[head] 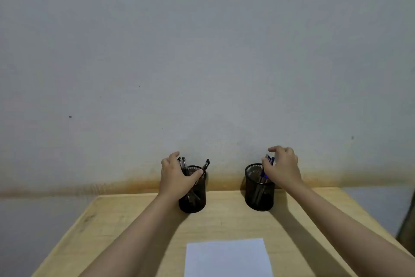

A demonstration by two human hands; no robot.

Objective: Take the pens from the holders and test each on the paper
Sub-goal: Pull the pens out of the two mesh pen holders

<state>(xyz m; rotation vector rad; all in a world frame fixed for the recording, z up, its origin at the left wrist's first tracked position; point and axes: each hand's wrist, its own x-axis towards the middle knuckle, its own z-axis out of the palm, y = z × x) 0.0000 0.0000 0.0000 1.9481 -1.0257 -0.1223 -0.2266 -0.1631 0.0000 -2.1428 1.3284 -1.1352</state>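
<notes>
- Your left hand point(177, 179) wraps the left holder point(193, 193) near its rim, thumb across the front and fingers curled round the far side, beside the black pens point(184, 164) standing in it.
- Your right hand point(283, 170) reaches over the right holder point(260, 188), fingers narrowly curled about the tops of the blue pens point(268, 162); the view is soft here, so whether they pinch a pen yet cannot be told.
- The paper point(228, 257) lies at the near edge of the table point(116, 227), between your forearms and well apart from both holders.
- Risk: the right holder stands unsteadied, so a slanted pull could tip the light mesh cup and spill pens.
- Risk: one pen in the left holder leans right over the rim and may snag as others lift.
- Room: the wall point(202, 52) stands just behind the holders, so draw pens up and toward you; bare table lies between holders and paper, with the side edges close outside your arms.
</notes>
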